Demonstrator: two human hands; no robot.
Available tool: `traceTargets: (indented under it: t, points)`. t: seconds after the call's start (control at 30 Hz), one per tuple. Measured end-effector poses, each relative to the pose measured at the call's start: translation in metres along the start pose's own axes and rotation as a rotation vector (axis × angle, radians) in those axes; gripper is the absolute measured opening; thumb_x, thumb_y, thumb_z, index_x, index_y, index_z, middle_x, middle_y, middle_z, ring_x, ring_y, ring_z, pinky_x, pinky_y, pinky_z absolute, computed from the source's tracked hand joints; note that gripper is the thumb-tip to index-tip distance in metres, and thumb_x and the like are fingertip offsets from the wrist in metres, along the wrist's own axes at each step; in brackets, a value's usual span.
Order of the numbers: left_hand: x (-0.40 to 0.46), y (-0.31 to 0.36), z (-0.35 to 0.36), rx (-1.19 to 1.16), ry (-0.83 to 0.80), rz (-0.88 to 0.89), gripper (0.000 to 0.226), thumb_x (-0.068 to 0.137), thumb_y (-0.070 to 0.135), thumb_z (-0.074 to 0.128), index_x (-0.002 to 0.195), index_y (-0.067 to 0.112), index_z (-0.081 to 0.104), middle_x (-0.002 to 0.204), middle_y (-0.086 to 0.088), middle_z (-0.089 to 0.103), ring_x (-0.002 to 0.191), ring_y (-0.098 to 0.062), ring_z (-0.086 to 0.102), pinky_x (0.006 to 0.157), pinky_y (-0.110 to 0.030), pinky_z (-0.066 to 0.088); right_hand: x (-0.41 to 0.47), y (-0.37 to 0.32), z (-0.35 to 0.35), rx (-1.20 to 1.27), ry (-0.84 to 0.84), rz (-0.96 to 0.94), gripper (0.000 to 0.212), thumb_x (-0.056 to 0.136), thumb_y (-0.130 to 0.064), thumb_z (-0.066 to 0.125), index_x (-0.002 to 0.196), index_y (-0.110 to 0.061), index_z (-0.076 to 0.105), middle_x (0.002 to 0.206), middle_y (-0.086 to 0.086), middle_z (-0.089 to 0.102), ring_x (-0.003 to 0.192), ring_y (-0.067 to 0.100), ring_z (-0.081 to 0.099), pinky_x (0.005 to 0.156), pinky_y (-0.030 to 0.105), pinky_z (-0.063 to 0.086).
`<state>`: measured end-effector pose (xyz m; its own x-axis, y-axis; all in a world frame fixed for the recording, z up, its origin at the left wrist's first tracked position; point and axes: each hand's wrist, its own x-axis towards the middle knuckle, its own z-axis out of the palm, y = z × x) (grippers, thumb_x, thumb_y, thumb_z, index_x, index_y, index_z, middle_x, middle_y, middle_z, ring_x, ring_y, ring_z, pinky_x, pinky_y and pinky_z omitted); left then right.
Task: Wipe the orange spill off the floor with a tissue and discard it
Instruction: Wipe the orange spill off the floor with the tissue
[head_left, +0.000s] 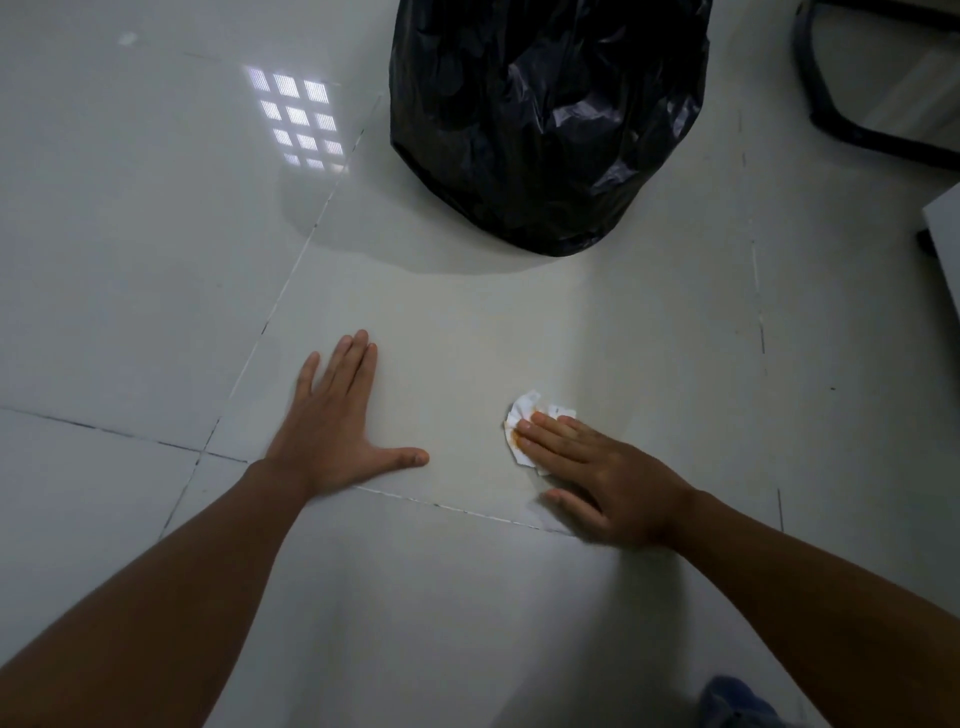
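Right hand pressing flat on crumpled white tissue stained orange, pinned under fingertips against pale tiled floor. Left hand splayed, empty, bracing well apart. Black plastic bin bag straight ahead of right hand, nearer that side.

pale tiled floor, black bin bag, stained tissue, flat hands
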<state>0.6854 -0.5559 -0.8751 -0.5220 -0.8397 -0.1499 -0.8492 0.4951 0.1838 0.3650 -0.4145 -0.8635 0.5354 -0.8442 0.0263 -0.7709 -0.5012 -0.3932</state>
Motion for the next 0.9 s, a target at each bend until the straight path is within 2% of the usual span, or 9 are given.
traceTargets:
  t: [0.07, 0.2, 0.33, 0.43, 0.53, 0.6, 0.7, 0.8, 0.9]
  points:
    - [0.000, -0.001, 0.000, -0.002, -0.003, -0.002, 0.145, 0.054, 0.107, 0.025, 0.159, 0.010, -0.001, 0.170, -0.004, -0.008, 0.155, -0.014, -0.012, 0.127, -0.050, 0.000, -0.003, 0.005, -0.003, 0.041, 0.121, -0.031, 0.052, 0.097, -0.022, 0.060, 0.146, -0.009, 0.049, 0.155, 0.005, 0.044, 0.146, 0.016, 0.038, 0.118, 0.040, 0.035]
    - [0.000, 0.000, 0.002, 0.003, 0.005, -0.004, 0.145, 0.054, 0.107, 0.026, 0.158, 0.009, 0.001, 0.170, -0.005, -0.006, 0.156, -0.016, -0.009, 0.127, -0.051, 0.001, 0.004, 0.007, -0.005, -0.027, 0.385, -0.040, 0.027, 0.083, -0.012, 0.077, 0.109, -0.010, 0.077, 0.124, 0.003, 0.072, 0.109, 0.018, 0.071, 0.088, 0.038, 0.058]
    - [0.000, 0.000, 0.003, 0.005, 0.018, -0.007, 0.144, 0.055, 0.106, 0.028, 0.158, 0.009, 0.003, 0.170, -0.005, -0.002, 0.156, -0.017, -0.006, 0.127, -0.052, 0.003, 0.022, -0.001, -0.004, -0.059, 0.388, 0.051, 0.013, 0.080, -0.001, 0.076, 0.090, -0.009, 0.078, 0.094, 0.007, 0.077, 0.077, 0.029, 0.070, 0.067, 0.036, 0.058]
    - [0.001, 0.001, 0.004, 0.003, 0.023, -0.012, 0.144, 0.055, 0.107, 0.028, 0.158, 0.009, 0.003, 0.170, -0.005, -0.002, 0.156, -0.016, -0.006, 0.127, -0.051, 0.002, 0.039, -0.008, -0.017, 0.182, 0.473, 0.276, 0.010, 0.086, -0.004, 0.071, 0.090, -0.011, 0.076, 0.086, 0.000, 0.076, 0.075, 0.016, 0.071, 0.071, 0.029, 0.057]
    - [0.001, 0.001, 0.003, -0.002, 0.023, -0.008, 0.143, 0.056, 0.106, 0.028, 0.158, 0.009, 0.003, 0.170, -0.005, -0.002, 0.156, -0.016, -0.006, 0.127, -0.051, 0.003, 0.051, -0.001, -0.025, 0.325, 0.615, 0.619, 0.013, 0.088, -0.013, 0.071, 0.100, -0.014, 0.076, 0.081, -0.002, 0.073, 0.065, 0.004, 0.066, 0.070, 0.031, 0.059]
    - [0.000, 0.001, 0.003, -0.001, 0.029, -0.008, 0.144, 0.056, 0.106, 0.028, 0.158, 0.008, 0.004, 0.170, -0.006, 0.000, 0.157, -0.017, -0.005, 0.127, -0.052, 0.004, 0.051, 0.009, -0.026, 0.402, 0.675, 0.829, 0.025, 0.090, -0.015, 0.069, 0.115, -0.016, 0.072, 0.091, -0.001, 0.072, 0.073, 0.002, 0.066, 0.078, 0.029, 0.058]
    - [0.000, 0.002, 0.002, 0.005, 0.030, -0.008, 0.144, 0.055, 0.106, 0.027, 0.158, 0.008, 0.006, 0.170, -0.007, 0.001, 0.157, -0.018, -0.003, 0.126, -0.053, 0.005, 0.039, 0.020, -0.025, 0.288, 0.701, 0.956, 0.033, 0.094, -0.012, 0.061, 0.126, -0.013, 0.068, 0.119, 0.006, 0.069, 0.108, 0.021, 0.063, 0.095, 0.029, 0.047]
    - [0.000, 0.002, 0.003, 0.011, 0.033, -0.009, 0.143, 0.056, 0.106, 0.026, 0.158, 0.007, 0.008, 0.170, -0.007, 0.002, 0.157, -0.018, -0.002, 0.126, -0.053, 0.006, 0.024, 0.021, -0.022, 0.136, 0.622, 0.798, 0.037, 0.097, -0.012, 0.054, 0.133, -0.012, 0.062, 0.140, 0.004, 0.060, 0.133, 0.023, 0.049, 0.108, 0.028, 0.034]
    - [0.000, 0.001, 0.003, 0.010, 0.037, -0.006, 0.142, 0.057, 0.106, 0.027, 0.158, 0.007, 0.007, 0.170, -0.007, 0.002, 0.157, -0.018, -0.002, 0.126, -0.052, 0.006, 0.014, 0.015, -0.012, 0.028, 0.275, 0.524, 0.046, 0.103, -0.021, 0.047, 0.148, -0.011, 0.046, 0.157, 0.005, 0.041, 0.148, 0.018, 0.030, 0.122, 0.037, 0.022]
